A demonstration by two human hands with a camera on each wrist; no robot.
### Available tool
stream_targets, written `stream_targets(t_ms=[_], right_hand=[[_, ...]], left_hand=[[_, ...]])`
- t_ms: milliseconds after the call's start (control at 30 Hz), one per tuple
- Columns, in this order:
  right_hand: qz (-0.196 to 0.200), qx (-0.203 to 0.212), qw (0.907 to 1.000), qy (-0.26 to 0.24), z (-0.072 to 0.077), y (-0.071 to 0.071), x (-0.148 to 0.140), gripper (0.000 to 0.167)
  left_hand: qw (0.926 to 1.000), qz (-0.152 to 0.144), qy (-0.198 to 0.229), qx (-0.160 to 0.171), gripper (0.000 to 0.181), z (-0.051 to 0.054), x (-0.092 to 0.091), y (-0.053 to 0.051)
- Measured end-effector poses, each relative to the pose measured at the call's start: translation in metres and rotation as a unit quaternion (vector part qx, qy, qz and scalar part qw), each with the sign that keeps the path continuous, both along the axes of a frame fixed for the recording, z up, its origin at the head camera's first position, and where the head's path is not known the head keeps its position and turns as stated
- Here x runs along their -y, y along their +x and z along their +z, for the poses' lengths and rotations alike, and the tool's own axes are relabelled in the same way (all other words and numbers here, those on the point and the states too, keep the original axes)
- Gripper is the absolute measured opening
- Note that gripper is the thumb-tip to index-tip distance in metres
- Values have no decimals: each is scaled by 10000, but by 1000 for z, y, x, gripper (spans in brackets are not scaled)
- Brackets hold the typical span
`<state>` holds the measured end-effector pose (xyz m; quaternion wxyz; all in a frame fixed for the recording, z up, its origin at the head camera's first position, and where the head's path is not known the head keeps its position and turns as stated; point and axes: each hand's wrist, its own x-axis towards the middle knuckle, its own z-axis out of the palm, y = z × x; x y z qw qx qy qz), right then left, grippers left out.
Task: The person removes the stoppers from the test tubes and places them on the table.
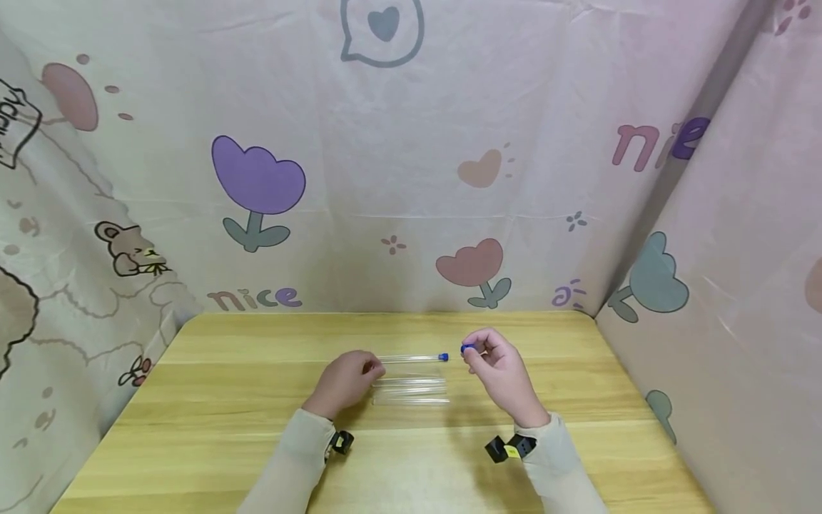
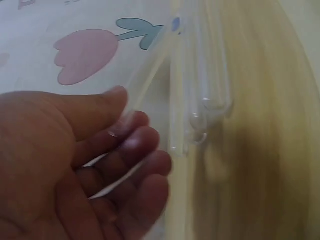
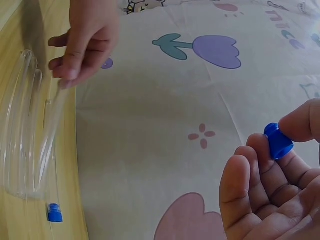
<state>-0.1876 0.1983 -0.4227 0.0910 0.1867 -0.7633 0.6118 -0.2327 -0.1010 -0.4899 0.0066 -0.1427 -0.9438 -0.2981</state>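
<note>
In the head view my left hand is at the left end of a group of clear tubes. In the right wrist view its thumb and forefinger pinch the end of one clear test tube, which slants over the others. Several uncapped test tubes lie side by side on the table. Beyond them lies a tube closed with a blue cap. My right hand, to the right of the tubes, pinches a loose blue cap between thumb and fingers. The left wrist view shows the tubes' rounded ends, somewhat blurred.
All the tubes lie on a wooden tabletop. A patterned cloth curtain hangs behind the table and along both sides. Each wrist wears a small black camera, such as the right wrist camera.
</note>
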Motion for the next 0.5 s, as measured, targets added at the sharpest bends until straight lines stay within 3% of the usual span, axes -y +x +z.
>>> stream_targets(t_ms=[200,500], right_hand=[[-105,154,9997,140,2,-1,-1,14],[-325,401,9940,965,-6,-10,-5,16]], left_hand=[[9996,-66,-270,3,9,-7,2,-2],[9987,-184,-445,137,12,-14,0,-6]])
